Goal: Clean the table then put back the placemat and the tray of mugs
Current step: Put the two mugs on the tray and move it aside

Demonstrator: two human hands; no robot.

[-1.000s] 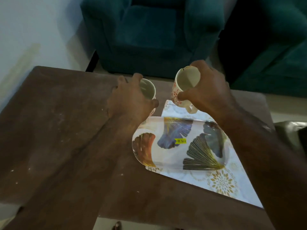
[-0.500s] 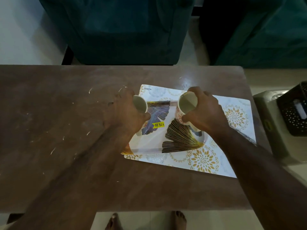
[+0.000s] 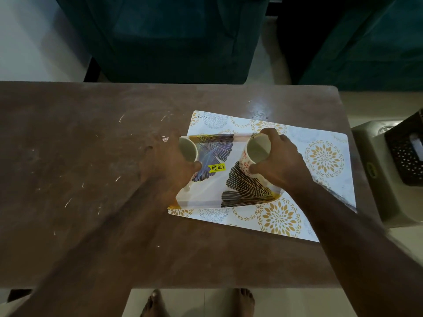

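A white placemat (image 3: 325,161) with gold flower prints lies on the right half of the brown table (image 3: 91,156). On it sits a tray (image 3: 206,193) with leaf prints and a yellow price sticker. My left hand (image 3: 164,165) grips a cream mug (image 3: 188,149) at the tray's left end. My right hand (image 3: 279,163) grips a second mug (image 3: 256,154), red-patterned on its side, at the tray's right end. Both mugs are upright and low over the tray; whether they touch it is hidden by my hands.
White crumbs and smears (image 3: 121,118) are scattered over the table's left and middle. Dark teal armchairs (image 3: 174,37) stand beyond the far edge. A grey stool (image 3: 375,179) with a black perforated basket (image 3: 409,154) is right of the table. My bare feet (image 3: 155,303) show below the near edge.
Both hands have brought the mugs down from above the far edge of the tray to its two ends. My view has tilted downward over the table.
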